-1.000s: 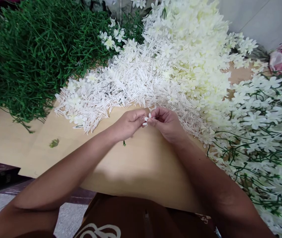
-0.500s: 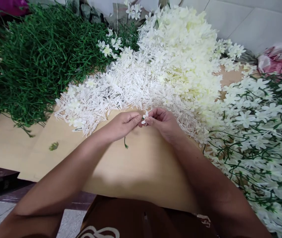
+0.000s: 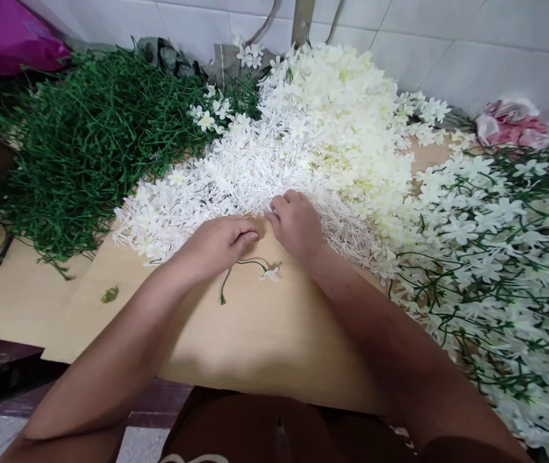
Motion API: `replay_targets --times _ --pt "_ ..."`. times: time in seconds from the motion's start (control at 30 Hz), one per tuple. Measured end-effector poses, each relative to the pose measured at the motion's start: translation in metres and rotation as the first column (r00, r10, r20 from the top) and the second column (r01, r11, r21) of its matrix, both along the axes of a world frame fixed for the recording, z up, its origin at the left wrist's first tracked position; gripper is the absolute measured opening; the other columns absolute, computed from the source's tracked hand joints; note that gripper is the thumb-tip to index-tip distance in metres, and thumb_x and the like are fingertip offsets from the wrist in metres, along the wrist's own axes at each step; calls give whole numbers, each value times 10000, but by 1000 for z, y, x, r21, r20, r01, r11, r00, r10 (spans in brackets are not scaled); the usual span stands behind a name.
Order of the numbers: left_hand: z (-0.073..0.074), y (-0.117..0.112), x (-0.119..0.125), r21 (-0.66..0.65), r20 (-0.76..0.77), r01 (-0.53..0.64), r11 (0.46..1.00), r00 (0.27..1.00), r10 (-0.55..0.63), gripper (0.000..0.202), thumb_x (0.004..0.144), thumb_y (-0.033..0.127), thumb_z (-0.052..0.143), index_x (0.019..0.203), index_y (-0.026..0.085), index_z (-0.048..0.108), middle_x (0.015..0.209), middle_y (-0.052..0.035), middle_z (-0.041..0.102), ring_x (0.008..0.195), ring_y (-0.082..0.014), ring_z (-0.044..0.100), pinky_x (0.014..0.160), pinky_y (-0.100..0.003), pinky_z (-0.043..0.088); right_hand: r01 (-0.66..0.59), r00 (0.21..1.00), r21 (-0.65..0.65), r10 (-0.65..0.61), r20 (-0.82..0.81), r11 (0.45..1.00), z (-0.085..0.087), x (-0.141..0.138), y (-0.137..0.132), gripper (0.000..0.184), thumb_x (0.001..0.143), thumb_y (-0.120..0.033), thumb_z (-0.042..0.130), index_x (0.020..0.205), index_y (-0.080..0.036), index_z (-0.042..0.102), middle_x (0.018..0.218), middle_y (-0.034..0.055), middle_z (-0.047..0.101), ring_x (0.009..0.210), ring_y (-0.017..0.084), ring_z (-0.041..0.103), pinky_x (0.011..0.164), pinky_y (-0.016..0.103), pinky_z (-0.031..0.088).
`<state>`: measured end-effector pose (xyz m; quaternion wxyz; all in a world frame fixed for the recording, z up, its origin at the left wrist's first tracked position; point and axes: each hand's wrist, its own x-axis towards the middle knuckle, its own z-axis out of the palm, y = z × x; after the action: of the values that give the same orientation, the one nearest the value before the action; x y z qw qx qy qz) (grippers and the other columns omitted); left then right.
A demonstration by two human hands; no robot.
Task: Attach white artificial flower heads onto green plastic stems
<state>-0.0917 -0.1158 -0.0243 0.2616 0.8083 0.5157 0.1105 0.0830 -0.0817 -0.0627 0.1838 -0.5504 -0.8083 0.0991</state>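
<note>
My left hand (image 3: 224,239) is closed, thumb against the curled fingers, over the tan board. A thin green plastic flower stem (image 3: 254,260) runs out from beneath it, with a small white stamen piece (image 3: 270,274) on one end and a green tip pointing down. My right hand (image 3: 297,222) is at the near edge of the white stamen pile (image 3: 240,183), fingers curled down; whatever lies between the fingertips is hidden. Behind it rises a heap of cream-white artificial petals (image 3: 351,109).
A large mound of green stems (image 3: 86,135) lies at the left. Finished-looking white flowers on stems (image 3: 496,270) spread along the right. A small green scrap (image 3: 109,294) rests on the tan board (image 3: 274,341). A pink-and-white bag (image 3: 515,122) sits by the tiled wall (image 3: 448,38).
The hands have come apart. My right hand has moved up to the stamen pile, and the white flower it pinched is out of sight. A stem end with white stamens now shows below my left hand.
</note>
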Motion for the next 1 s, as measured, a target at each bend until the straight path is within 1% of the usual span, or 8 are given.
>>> replay_targets --times 0.07,0.2,0.3,0.4,0.53,0.67,0.9,1.0 --pt "3 2 -2 40 -12 -15 999 1000 16 284 910 315 450 837 186 693 827 -45 697 757 -181 604 659 -274 397 21 998 17 -20 -59 1000 -1 2 1 168 903 -168 493 910 -142 659 972 154 625 952 274 550 846 408 441" --pt "9 13 2 113 -9 -82 990 996 83 276 903 321 484 904 179 720 908 -72 717 820 -212 624 706 -304 422 46 945 4 -43 -326 999 8 25 -6 88 838 -132 571 774 -177 612 896 90 613 802 195 565 742 345 466" --pt "11 28 21 186 -11 -110 976 993 114 250 883 243 505 972 183 731 974 -80 709 883 -219 621 782 -330 438 69 878 -38 -79 -471 997 25 51 -13 97 825 -170 613 738 -197 582 769 30 606 662 140 539 655 314 442" --pt "9 44 52 232 -29 -64 971 997 73 257 887 237 532 1044 181 727 1044 -97 685 954 -235 610 872 -373 435 143 814 -104 -176 -553 984 42 77 -17 121 808 -210 652 722 -209 566 669 0 594 616 129 526 626 316 419" --pt "3 61 91 229 -102 -16 973 994 40 305 880 314 606 1146 194 697 1135 -117 640 1084 -274 566 951 -428 403 231 790 -164 -283 -544 959 52 97 -15 98 785 -163 645 734 -198 569 663 3 591 598 116 508 614 321 403" --pt "-3 68 108 274 -125 5 962 992 30 198 865 279 633 1016 188 723 1137 -119 632 1107 -287 559 948 -435 401 194 846 -106 -221 -486 975 52 99 -15 77 784 -146 632 749 -193 582 663 -19 586 604 108 496 638 313 404" --pt "4 66 94 341 69 -156 927 988 141 128 867 237 580 863 186 696 905 -57 697 883 -215 612 865 -384 426 163 865 -113 -197 -462 980 54 89 -16 120 818 -214 603 716 -188 548 658 -14 584 592 115 493 610 297 373" --pt "6 58 84 280 191 -229 932 965 180 130 843 270 578 839 181 673 772 -29 685 733 -176 592 778 -343 438 182 871 -125 -219 -440 975 51 75 -19 184 816 -210 598 661 -197 500 600 -27 541 560 108 451 599 291 346"
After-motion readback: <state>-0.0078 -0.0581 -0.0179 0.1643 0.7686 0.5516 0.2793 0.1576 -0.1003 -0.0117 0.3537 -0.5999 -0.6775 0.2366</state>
